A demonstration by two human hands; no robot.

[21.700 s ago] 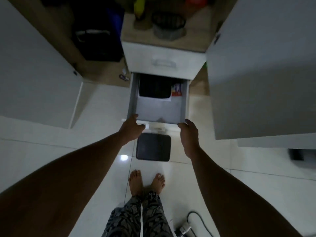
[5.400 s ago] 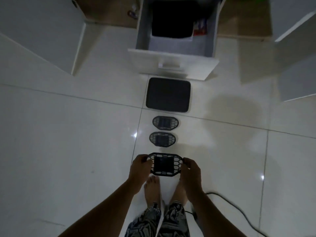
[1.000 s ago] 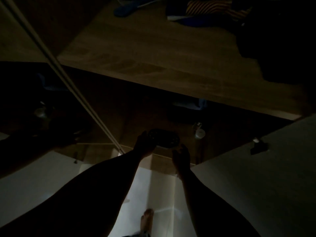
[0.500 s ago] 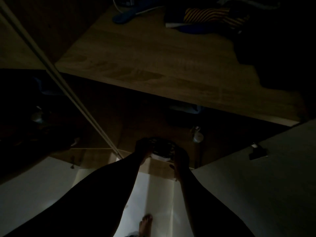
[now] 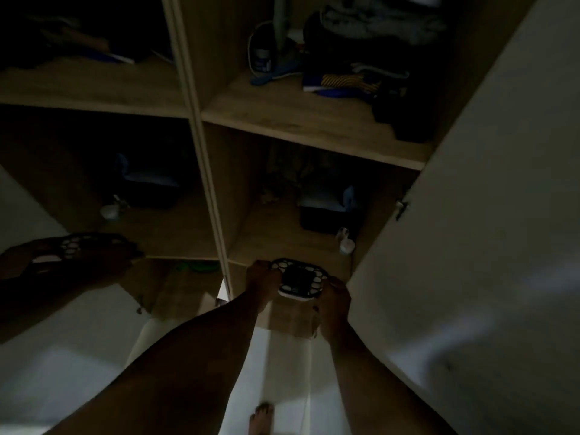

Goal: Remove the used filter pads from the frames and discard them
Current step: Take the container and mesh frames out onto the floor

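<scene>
I hold a black honeycomb filter frame (image 5: 299, 279) in front of an open wooden cupboard, in dim light. A pale filter pad (image 5: 295, 296) shows along its lower edge and through its holes. My left hand (image 5: 259, 279) grips the frame's left end and my right hand (image 5: 335, 293) grips its right end. On the left, a mirrored door (image 5: 78, 183) reflects the frame and an arm.
The cupboard has wooden shelves (image 5: 314, 127) with folded clothes (image 5: 351, 80) above. A dark box (image 5: 326, 215) and a small white item (image 5: 345, 244) sit on the lower shelf. A white door (image 5: 486, 246) stands open on the right. My bare foot (image 5: 262, 419) is on the white floor.
The view has tilted up, so more of the upper shelves shows. Both hands still hold the frame at its ends; the pale pad edge now shows under it.
</scene>
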